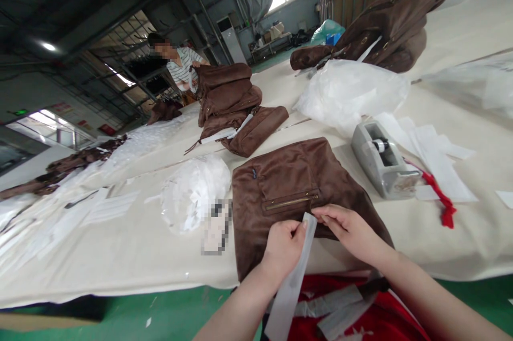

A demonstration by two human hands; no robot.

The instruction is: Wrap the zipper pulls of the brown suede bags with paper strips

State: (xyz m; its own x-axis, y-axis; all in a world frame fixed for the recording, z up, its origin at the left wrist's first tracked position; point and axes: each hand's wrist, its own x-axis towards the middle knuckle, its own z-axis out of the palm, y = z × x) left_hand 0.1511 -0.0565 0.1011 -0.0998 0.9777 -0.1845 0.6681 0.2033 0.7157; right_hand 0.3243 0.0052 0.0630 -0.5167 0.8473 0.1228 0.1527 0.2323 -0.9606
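Note:
A brown bag (288,175) lies on the cream-covered table right before me, with a brass zipper (290,201) across it. My left hand (282,247) is closed, pinching the upper end of a long white strip (292,282) between thumb and fingers. The strip hangs down toward my lap. Just right of the strip, my right hand (344,226) is closed in a pinch close to the right end of the zipper. What sits between its fingertips is too small to make out. The lower edge of the bag is partly hidden by both hands.
A grey tape dispenser (380,159) stands right of the bag, beside white strips (436,154) and a red cord (441,196). Crumpled plastic (196,191) lies left. Stacked brown bags (232,95) stand behind, near another person (180,66). More strips (340,309) rest on red fabric below me.

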